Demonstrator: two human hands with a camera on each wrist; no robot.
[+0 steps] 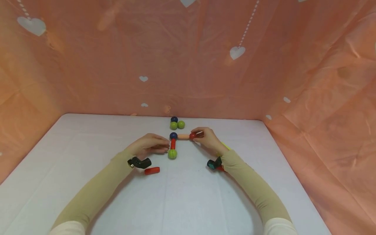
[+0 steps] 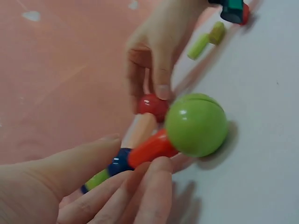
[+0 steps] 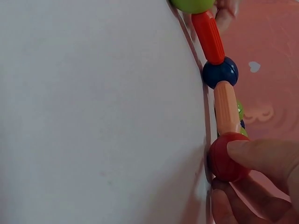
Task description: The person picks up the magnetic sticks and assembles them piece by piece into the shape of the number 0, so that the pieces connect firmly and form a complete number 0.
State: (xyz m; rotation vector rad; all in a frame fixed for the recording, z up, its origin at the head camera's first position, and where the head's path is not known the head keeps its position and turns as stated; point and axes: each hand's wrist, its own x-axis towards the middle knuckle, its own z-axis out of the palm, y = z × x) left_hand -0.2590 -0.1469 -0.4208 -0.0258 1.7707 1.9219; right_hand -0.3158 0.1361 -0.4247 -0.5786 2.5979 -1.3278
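An L-shaped chain of toy balls and rods lies on the white table. From its red ball (image 1: 192,136), a peach rod (image 1: 183,136) runs to a dark blue ball (image 1: 173,135) at the corner. There a red rod (image 1: 173,144) leads toward the person and ends in a large green ball (image 1: 172,154). My right hand (image 1: 209,138) pinches the red ball, the thumb pressing on its surface in the right wrist view. Just left of the red rod is my left hand (image 1: 151,143), its fingers extended loosely beside the rod and thumb apart.
Behind the chain sit another blue ball (image 1: 174,119) and two green balls (image 1: 174,125). A loose red rod (image 1: 151,170) lies by the left wrist. Beyond the right hand are a light green rod (image 2: 198,46) and a yellow-green rod (image 2: 217,32). A pink cloth (image 1: 188,71) hangs behind the table.
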